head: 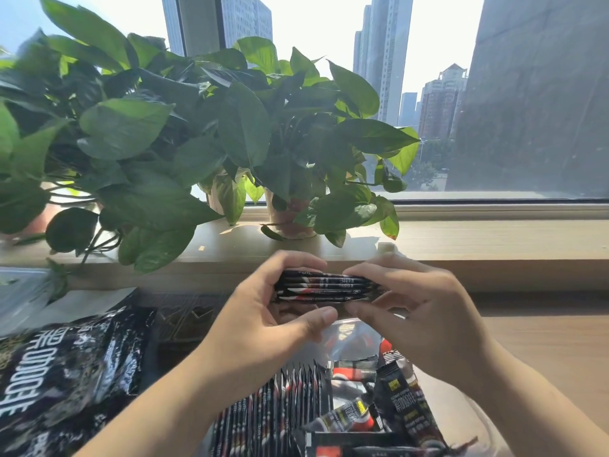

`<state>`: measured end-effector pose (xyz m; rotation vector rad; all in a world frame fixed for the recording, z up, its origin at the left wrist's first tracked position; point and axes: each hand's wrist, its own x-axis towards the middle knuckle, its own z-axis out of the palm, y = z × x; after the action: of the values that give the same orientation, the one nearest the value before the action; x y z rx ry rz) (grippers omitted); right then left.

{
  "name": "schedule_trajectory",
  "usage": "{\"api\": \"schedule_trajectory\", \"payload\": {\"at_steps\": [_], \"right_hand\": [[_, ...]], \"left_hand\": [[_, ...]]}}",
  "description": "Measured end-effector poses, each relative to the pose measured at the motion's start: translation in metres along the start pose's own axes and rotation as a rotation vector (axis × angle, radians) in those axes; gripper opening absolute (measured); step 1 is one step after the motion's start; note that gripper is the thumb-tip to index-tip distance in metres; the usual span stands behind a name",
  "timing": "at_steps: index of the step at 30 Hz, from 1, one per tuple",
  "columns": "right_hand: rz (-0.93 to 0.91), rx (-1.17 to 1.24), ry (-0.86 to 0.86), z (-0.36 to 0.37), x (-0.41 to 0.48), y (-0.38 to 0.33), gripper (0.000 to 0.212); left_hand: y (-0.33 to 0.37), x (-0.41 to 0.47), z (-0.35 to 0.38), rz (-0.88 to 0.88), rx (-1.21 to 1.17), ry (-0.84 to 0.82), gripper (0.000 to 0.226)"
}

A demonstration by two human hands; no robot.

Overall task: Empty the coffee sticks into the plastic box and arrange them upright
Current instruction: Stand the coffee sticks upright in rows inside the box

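Both hands hold a stacked bundle of several black coffee sticks (324,286) flat and sideways above the box. My left hand (263,311) grips the bundle's left end, my right hand (415,308) its right end. Below them the clear plastic box (349,334) holds a row of upright sticks (280,410) on its left side and several loose sticks (379,407) lying jumbled on its right. The black coffee bag (66,377) lies crumpled at the left on the table.
Leafy potted plants (184,140) crowd the windowsill (494,245) behind the hands, their leaves hanging over the table's left side. A clear lid or plastic sheet (23,291) lies at far left. Wooden table surface (543,351) shows at the right.
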<state>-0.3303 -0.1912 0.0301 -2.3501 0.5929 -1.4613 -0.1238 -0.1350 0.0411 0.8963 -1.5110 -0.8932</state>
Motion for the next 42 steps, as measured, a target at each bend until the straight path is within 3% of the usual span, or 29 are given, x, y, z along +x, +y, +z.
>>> {"api": "schedule_trajectory", "payload": {"at_steps": [10, 21, 29, 33, 37, 40, 42], "right_hand": [[0.15, 0.105, -0.032, -0.002, 0.0, -0.005, 0.037], [-0.07, -0.204, -0.116, -0.002, 0.001, -0.005, 0.034], [-0.04, -0.246, -0.184, -0.001, 0.0, -0.007, 0.024], [0.016, -0.225, -0.225, -0.004, 0.001, -0.008, 0.02], [0.113, -0.258, -0.272, -0.008, 0.001, -0.006, 0.017], [0.156, -0.274, -0.298, -0.01, 0.0, -0.004, 0.019], [0.163, -0.289, -0.306, -0.01, -0.001, -0.003, 0.018]], "left_hand": [[-0.003, 0.001, -0.001, 0.122, 0.0, 0.061, 0.026], [-0.012, 0.001, -0.004, 0.171, 0.241, -0.031, 0.027], [-0.013, 0.0, -0.003, 0.255, 0.456, -0.078, 0.027], [-0.011, -0.002, -0.004, 0.235, 0.475, -0.048, 0.034], [-0.001, -0.002, -0.009, 0.329, 0.638, 0.061, 0.045], [0.006, 0.0, -0.017, 0.391, 0.651, 0.151, 0.035], [0.009, 0.003, -0.023, 0.451, 0.711, 0.12, 0.024]]}}
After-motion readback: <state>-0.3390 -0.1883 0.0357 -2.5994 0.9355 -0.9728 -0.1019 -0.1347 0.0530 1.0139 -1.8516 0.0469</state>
